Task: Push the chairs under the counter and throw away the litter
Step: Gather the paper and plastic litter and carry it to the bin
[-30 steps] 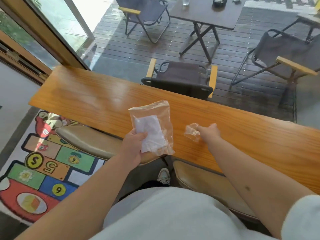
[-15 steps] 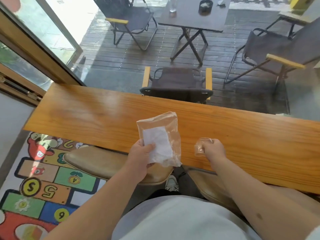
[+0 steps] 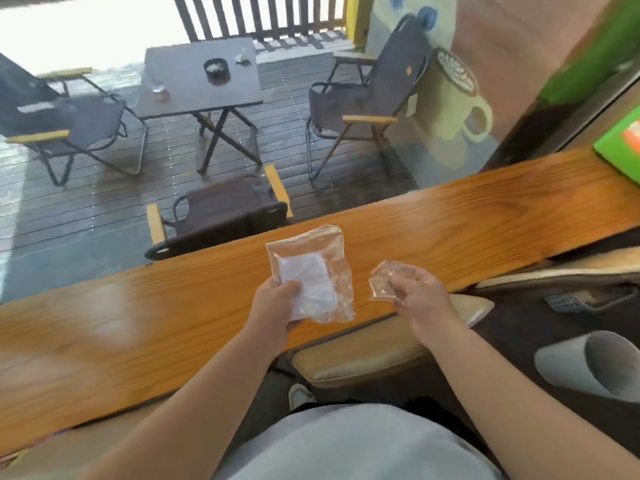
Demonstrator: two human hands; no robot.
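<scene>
My left hand (image 3: 277, 306) grips a clear plastic bag (image 3: 322, 258) with a white paper inside, held above the wooden counter (image 3: 138, 327). My right hand (image 3: 422, 299) pinches a small crumpled clear wrapper (image 3: 384, 282) just off the counter's near edge. A tan padded chair seat (image 3: 367, 355) sits partly under the counter below my right hand. Another tan seat (image 3: 568, 265) shows at the right, tucked beneath the counter.
A green box (image 3: 620, 147) rests on the counter's far right end. A grey cylinder-shaped bin (image 3: 595, 365) lies at lower right on the dark floor. Beyond the window are folding chairs (image 3: 367, 98) and a dark patio table (image 3: 201, 81).
The view has swung to the right. Both hands have lifted the bag and the wrapper off the counter and carried them rightward; the hopscotch mat has left the view.
</scene>
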